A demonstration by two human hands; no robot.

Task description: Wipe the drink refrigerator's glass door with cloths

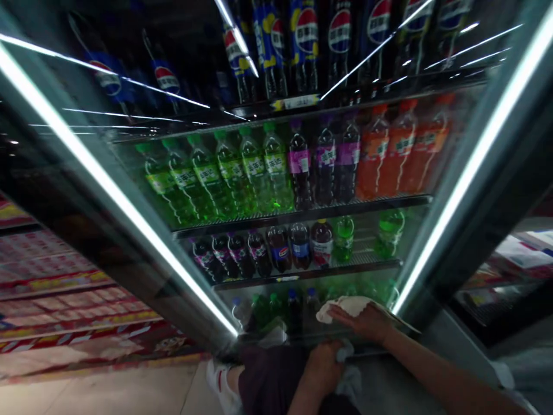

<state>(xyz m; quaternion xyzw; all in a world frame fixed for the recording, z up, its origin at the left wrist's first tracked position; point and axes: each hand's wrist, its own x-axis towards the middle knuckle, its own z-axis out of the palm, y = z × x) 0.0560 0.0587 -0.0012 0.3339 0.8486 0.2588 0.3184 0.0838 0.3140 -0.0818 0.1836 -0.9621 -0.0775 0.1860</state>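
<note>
My right hand (369, 324) is at the lower right of a lit drinks cooler, its fingers laid over a cream cloth (352, 304). The cloth appears spread against the cooler's glass door, in front of the bottom bottles. Lower and nearer to me, my left hand (323, 366) is closed around a bunched grey-blue cloth (349, 380), part of which hangs below the fist. Reflected ceiling lights streak across the upper glass. Both hands are somewhat dim and blurred.
Behind the glass stand green bottles (233, 167), purple-labelled bottles (326, 164) and orange bottles (404, 150), with cola bottles (305, 34) above. Bright light strips (103, 173) edge the cooler. Packed store shelves (64, 276) stand left; my knee (268, 374) is low, near the cooler's base.
</note>
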